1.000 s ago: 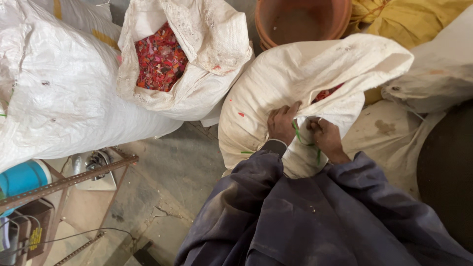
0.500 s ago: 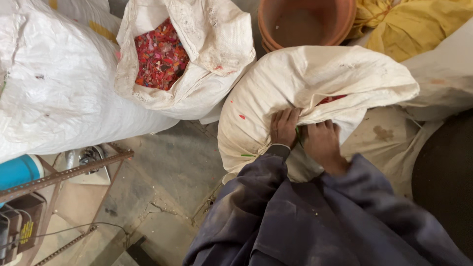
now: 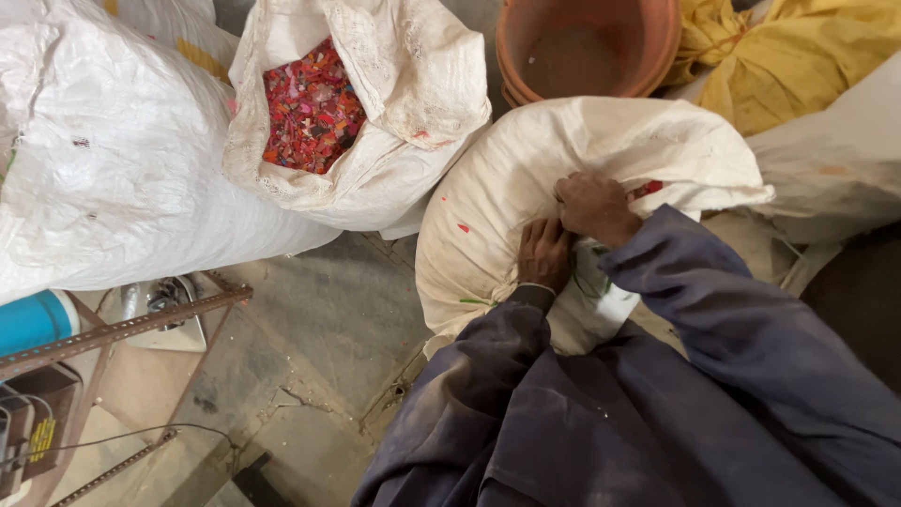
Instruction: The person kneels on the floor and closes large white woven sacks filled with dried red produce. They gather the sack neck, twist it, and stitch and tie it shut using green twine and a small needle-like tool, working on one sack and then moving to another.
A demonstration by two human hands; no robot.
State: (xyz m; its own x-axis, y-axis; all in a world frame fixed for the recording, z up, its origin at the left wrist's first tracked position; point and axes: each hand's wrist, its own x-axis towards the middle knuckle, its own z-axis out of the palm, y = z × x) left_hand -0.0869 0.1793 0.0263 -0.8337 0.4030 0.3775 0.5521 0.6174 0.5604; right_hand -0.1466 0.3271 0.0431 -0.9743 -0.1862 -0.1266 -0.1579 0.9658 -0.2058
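Note:
A full white woven sack [image 3: 526, 178] leans in front of me, with red scraps showing at its mouth on the right. My left hand [image 3: 544, 252] clutches a fold of the sack's cloth on its near side. My right hand [image 3: 593, 207] lies just above it, fingers closed on the cloth near the mouth. Both arms wear dark blue sleeves.
An open white sack [image 3: 413, 103] filled with red and pink flakes [image 3: 310, 108] stands to the left. A large white sack [image 3: 103, 160] fills the far left. An orange tub [image 3: 587, 47] and yellow cloth [image 3: 798, 56] lie behind. A rusty metal frame [image 3: 122, 329] and blue drum [image 3: 33, 319] sit lower left.
My right hand has moved up and forward over the sack toward its mouth. The left hand keeps its grip on the cloth. My view has shifted slightly.

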